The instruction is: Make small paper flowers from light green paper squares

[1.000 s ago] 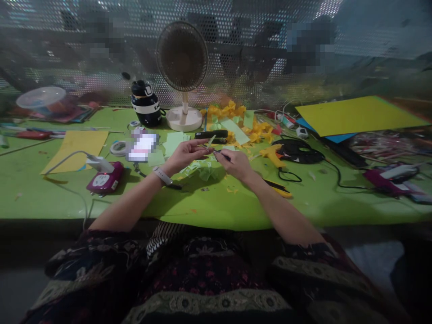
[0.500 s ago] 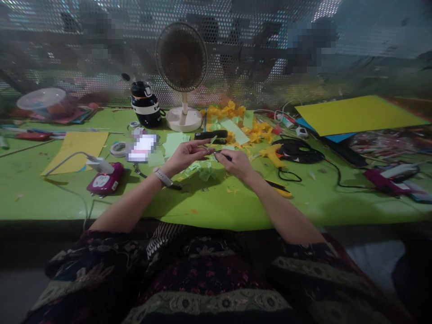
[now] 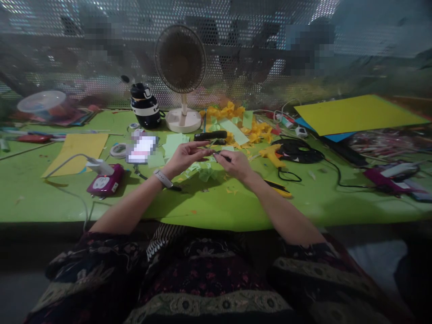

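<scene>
Above the middle of the table, my left hand [image 3: 188, 156] pinches a small pale green paper piece [image 3: 213, 142], its fingers stretched toward the right. My right hand [image 3: 235, 163] is closed around a slim dark-handled tool [image 3: 225, 157], whose tip meets the left fingertips. What kind of tool it is, I cannot make out. Below the hands lies a loose heap of cut green paper scraps [image 3: 204, 172]. A stack of pale green paper squares [image 3: 173, 143] is left of them, and a black stapler [image 3: 211, 135] lies just beyond.
Yellow-orange paper flowers [image 3: 232, 114] are piled behind. A yellow glue gun [image 3: 272, 154] with a black cable and a yellow cutter [image 3: 278, 188] lie to the right. A phone [image 3: 141, 148], tape roll [image 3: 119, 150], purple power socket [image 3: 106, 181], bottle [image 3: 146, 108] and fan [image 3: 184, 121] stand leftward.
My two hands stay together at nearly the same spot. Only the left fingers have shifted slightly around the green paper piece.
</scene>
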Tool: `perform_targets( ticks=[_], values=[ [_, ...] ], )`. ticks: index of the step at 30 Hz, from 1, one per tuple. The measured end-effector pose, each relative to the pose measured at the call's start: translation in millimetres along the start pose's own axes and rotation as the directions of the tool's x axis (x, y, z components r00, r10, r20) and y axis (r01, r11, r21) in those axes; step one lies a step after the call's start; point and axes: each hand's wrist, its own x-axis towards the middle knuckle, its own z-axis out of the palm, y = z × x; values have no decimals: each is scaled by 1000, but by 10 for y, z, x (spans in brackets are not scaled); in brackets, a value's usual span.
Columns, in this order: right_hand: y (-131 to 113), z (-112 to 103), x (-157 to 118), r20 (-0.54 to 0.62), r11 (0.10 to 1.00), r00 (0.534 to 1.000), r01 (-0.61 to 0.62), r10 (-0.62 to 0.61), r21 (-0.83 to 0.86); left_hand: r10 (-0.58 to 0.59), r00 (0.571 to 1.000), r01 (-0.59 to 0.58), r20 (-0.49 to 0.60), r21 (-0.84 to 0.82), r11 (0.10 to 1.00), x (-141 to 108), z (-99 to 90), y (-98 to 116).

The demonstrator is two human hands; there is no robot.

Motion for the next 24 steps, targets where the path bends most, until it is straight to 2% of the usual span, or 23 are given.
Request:
perform_targets(
  ticks=[4, 11, 18, 21, 24],
  values=[
    [-14, 10, -5, 6, 1000, 1000, 17, -16, -7, 45, 999, -45, -15, 17, 999, -4, 13, -20],
    [-28, 66, -17, 8, 999, 999, 44, -44, -2, 153, 979, -138, -137, 112, 984, -36, 88, 33],
    [-46, 141, -39, -88, 992, 988, 127, -125, 23, 191, 962, -169, -196, 123, 978, -39, 89, 30],
    [-38, 173, -39, -88, 988, 985, 150, -145, 44, 178, 963, -166, -203, 73, 983, -15, 78, 1],
    [-19, 203, -36, -110, 985, 983, 157, -149, 74, 103, 973, -107, -208, -7, 994, 21, 57, -50]
  ],
)
